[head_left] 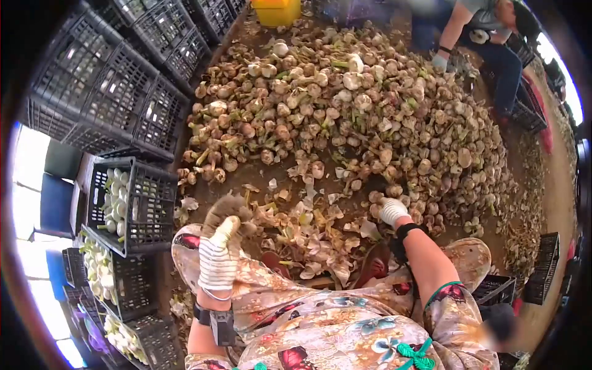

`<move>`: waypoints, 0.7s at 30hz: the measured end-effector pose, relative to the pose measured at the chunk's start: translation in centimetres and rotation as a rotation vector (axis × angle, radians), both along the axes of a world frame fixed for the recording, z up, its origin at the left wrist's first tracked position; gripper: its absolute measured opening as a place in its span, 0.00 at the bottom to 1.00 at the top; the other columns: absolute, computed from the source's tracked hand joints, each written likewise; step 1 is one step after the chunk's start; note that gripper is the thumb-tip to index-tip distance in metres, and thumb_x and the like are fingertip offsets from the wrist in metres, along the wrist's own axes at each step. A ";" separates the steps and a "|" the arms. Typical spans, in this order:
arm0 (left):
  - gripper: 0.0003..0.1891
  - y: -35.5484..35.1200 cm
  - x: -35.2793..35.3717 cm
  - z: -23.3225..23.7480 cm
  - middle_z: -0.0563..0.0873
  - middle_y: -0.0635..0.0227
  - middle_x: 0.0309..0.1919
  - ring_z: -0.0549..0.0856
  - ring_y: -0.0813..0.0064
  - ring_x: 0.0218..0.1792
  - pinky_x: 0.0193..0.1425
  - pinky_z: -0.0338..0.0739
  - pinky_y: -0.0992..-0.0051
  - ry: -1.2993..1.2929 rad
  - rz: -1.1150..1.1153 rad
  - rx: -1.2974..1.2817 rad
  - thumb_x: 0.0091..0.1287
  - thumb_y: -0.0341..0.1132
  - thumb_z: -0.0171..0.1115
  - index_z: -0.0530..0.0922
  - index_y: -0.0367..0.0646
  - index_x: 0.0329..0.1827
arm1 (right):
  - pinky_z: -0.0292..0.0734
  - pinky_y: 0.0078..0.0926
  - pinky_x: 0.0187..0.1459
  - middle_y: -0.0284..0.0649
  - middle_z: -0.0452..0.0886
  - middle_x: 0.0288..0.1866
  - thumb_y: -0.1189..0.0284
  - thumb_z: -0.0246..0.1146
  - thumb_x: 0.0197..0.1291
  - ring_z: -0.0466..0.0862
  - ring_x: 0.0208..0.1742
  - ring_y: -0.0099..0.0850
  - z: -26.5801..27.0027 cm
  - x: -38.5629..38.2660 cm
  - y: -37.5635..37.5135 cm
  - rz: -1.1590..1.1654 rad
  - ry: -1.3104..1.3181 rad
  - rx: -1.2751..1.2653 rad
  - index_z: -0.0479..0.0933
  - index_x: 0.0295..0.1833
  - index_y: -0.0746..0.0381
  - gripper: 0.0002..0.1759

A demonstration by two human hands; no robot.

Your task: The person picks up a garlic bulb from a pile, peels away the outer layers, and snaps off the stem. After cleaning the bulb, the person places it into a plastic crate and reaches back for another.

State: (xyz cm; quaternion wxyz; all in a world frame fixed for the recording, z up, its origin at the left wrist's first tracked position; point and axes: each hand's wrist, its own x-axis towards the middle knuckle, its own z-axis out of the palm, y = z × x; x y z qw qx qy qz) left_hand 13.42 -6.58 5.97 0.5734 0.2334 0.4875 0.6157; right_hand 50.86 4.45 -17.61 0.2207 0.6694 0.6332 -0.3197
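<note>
My left hand [219,259], in a striped glove, is wrapped round a fuzzy brown pad [225,213] near my left knee. My right hand [393,211], gloved too, reaches to the near edge of a large heap of garlic bulbs [351,98]. Its fingers are closed on or against a garlic bulb [375,197]; the fingertips are partly hidden. Loose garlic skins [308,237] lie on the ground between my two hands, in front of my shoes.
Stacked black crates [111,74] stand at the left. Below them, crates hold cleaned white garlic [115,203]. A yellow container [276,11] is at the top. At the upper right sits another person [487,58], a gloved hand at the heap. More black crates [544,268] are at the right.
</note>
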 end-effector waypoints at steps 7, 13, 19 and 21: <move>0.13 1.0 2.2 -0.7 0.83 0.62 0.43 0.83 0.73 0.41 0.44 0.80 0.74 0.006 -0.082 -0.134 0.66 0.30 0.54 0.74 0.40 0.53 | 0.75 0.38 0.53 0.52 0.78 0.53 0.67 0.61 0.55 0.78 0.55 0.44 -0.6 -2.7 0.0 0.065 -0.149 0.025 0.65 0.66 0.52 0.31; 0.23 1.2 3.7 -2.0 0.78 0.53 0.52 0.81 0.63 0.48 0.49 0.79 0.64 0.011 -0.269 -0.207 0.65 0.38 0.59 0.68 0.39 0.61 | 0.76 0.27 0.48 0.46 0.81 0.45 0.65 0.68 0.50 0.81 0.46 0.32 1.4 -1.9 2.1 -0.637 0.792 -0.048 0.71 0.59 0.66 0.31; 0.37 1.2 7.3 -3.2 0.70 0.58 0.59 0.73 0.61 0.57 0.56 0.74 0.55 -0.265 -0.365 -0.159 0.62 0.51 0.61 0.56 0.45 0.69 | 0.76 0.26 0.47 0.40 0.79 0.43 0.77 0.68 0.48 0.80 0.43 0.31 19.9 -13.9 -4.4 -0.096 1.282 0.656 0.71 0.56 0.63 0.26; 0.33 0.9 6.9 -4.4 0.75 0.64 0.54 0.77 0.70 0.52 0.54 0.76 0.64 -0.195 -0.222 -0.028 0.63 0.45 0.62 0.58 0.46 0.68 | 0.73 0.27 0.51 0.41 0.77 0.45 0.78 0.69 0.42 0.79 0.48 0.34 20.8 -15.6 -6.8 0.213 1.158 0.926 0.71 0.58 0.59 0.32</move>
